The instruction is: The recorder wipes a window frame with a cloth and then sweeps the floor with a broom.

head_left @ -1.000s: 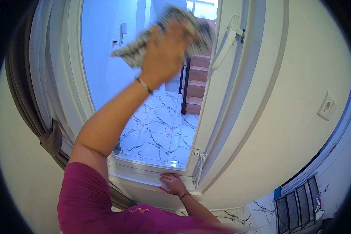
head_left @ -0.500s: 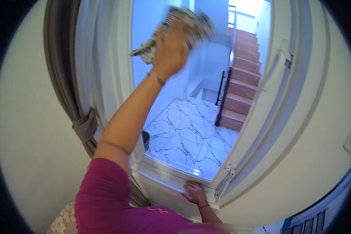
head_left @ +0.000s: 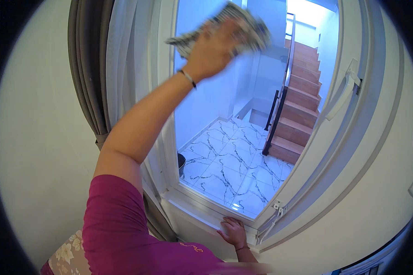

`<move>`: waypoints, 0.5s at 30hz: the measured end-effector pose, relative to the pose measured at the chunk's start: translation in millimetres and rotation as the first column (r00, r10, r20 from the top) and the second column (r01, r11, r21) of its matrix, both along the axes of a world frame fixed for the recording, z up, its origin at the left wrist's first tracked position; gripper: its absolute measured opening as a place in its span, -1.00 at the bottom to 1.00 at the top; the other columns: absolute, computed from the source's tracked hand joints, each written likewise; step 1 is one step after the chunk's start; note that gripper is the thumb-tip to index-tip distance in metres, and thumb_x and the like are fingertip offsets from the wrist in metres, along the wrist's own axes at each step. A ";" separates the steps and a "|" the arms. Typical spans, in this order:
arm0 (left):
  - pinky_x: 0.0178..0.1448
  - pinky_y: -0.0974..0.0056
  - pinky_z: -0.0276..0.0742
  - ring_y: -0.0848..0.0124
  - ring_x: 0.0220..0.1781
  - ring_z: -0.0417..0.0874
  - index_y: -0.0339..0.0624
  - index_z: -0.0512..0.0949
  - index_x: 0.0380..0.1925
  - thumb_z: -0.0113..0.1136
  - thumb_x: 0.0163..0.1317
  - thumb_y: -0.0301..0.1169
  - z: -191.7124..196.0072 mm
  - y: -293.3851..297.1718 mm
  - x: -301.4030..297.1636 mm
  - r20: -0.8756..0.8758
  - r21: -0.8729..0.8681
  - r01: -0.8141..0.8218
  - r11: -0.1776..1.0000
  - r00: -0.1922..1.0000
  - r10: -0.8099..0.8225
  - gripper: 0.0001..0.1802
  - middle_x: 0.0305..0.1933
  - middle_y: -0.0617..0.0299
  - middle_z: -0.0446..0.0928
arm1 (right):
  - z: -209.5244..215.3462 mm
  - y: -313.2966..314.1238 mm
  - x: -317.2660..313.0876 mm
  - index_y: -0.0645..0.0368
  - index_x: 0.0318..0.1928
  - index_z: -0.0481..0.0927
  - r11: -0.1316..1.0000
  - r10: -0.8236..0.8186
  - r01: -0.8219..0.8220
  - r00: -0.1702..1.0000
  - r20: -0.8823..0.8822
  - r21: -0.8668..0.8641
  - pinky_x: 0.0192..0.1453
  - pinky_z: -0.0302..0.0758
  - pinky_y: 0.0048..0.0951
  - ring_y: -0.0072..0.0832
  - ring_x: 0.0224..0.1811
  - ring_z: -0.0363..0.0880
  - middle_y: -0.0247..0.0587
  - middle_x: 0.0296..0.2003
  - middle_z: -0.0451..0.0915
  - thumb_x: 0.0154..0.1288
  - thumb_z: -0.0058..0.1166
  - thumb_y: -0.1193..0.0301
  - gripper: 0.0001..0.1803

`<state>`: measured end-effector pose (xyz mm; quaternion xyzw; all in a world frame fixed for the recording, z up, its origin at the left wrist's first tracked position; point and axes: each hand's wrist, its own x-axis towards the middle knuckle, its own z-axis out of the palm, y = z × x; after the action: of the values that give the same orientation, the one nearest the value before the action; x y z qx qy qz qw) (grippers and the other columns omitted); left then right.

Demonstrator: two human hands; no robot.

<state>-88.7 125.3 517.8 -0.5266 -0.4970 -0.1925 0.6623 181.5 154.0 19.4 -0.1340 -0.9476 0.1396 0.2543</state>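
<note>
My left hand (head_left: pixel 213 49) is raised high at the window, holding a folded striped cloth (head_left: pixel 254 30) against or just in front of the pane. Both are blurred by motion, and whether the cloth touches the glass I cannot tell. Lower down, my right hand (head_left: pixel 234 233) lies with fingers outstretched on the bottom of the white window frame (head_left: pixel 195 211), near its lower right corner. Through the window glass (head_left: pixel 204 98) a hall shows.
A grey-brown curtain (head_left: pixel 91 68) and a paler sheer one hang at the left. On the right are a white window handle (head_left: pixel 346 94) and a metal stay (head_left: pixel 273 224). Beyond the pane stand wooden stairs (head_left: pixel 294 112), a marbled tile floor (head_left: pixel 225 162) and a dark bin (head_left: pixel 181 164).
The whole view has shifted, so the window sits further right. Against the frame, my left hand and the cloth have moved slightly up and left. My right hand stays on the frame.
</note>
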 end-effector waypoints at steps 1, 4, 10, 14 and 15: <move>0.30 -0.16 0.04 0.27 0.39 0.10 0.08 0.41 0.09 0.08 0.14 -0.15 22.5 -3.5 -20.4 0.004 0.159 0.088 0.983 0.996 -0.090 -0.53 0.34 0.19 0.15 | -1.1 0.8 -0.1 0.02 -0.21 0.60 1.000 0.003 -0.003 1.000 -0.003 0.003 0.20 0.23 -0.25 -0.39 0.14 0.39 -0.32 0.02 0.51 0.06 0.12 -0.01 -0.57; 0.34 -0.13 -0.03 0.24 0.39 0.12 -0.17 0.40 0.07 -0.11 0.27 -0.03 35.4 -32.5 -88.8 0.177 0.369 -0.265 0.891 0.961 0.212 -0.47 0.32 0.10 0.20 | -4.5 -2.2 -6.1 0.03 -0.21 0.60 1.000 0.015 -0.015 1.000 0.006 -0.001 0.20 0.24 -0.27 -0.39 0.14 0.40 -0.32 0.02 0.51 0.06 0.12 -0.01 -0.58; 0.41 -0.06 -0.21 0.20 0.42 0.04 -0.45 0.25 0.14 -0.11 0.29 -0.13 -79.4 -38.7 -84.7 0.343 0.223 -0.244 0.944 0.926 0.158 -0.39 0.32 -0.01 0.18 | -1.2 0.9 -4.8 0.03 -0.22 0.61 0.999 0.012 -0.012 0.999 -0.030 -0.031 0.17 0.25 -0.27 -0.39 0.13 0.41 -0.31 0.01 0.52 0.05 0.13 0.01 -0.58; 0.39 -0.16 -0.30 0.21 0.44 0.00 -0.41 0.21 0.18 -0.13 0.28 -0.09 -156.0 -51.1 -74.9 0.426 0.061 -0.326 0.943 0.863 0.271 -0.36 0.33 -0.04 0.15 | -1.9 1.1 -4.8 0.03 -0.21 0.61 1.000 0.014 -0.014 1.000 -0.025 -0.010 0.19 0.24 -0.27 -0.38 0.13 0.40 -0.31 0.00 0.52 0.05 0.13 0.00 -0.58; 0.39 -0.16 -0.30 0.21 0.44 0.00 -0.41 0.21 0.18 -0.13 0.28 -0.09 -153.5 -49.7 -76.4 0.426 0.061 -0.325 0.944 0.863 0.270 -0.36 0.33 -0.04 0.15 | -2.3 2.2 -4.8 0.03 -0.21 0.61 1.000 0.013 -0.013 1.000 -0.016 -0.007 0.20 0.23 -0.27 -0.38 0.14 0.40 -0.31 0.00 0.52 0.05 0.13 0.00 -0.58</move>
<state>-165.1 75.6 364.4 -0.3464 -0.6870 -0.2267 0.5972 176.6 156.3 17.1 -0.1276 -0.9458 0.1457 0.2606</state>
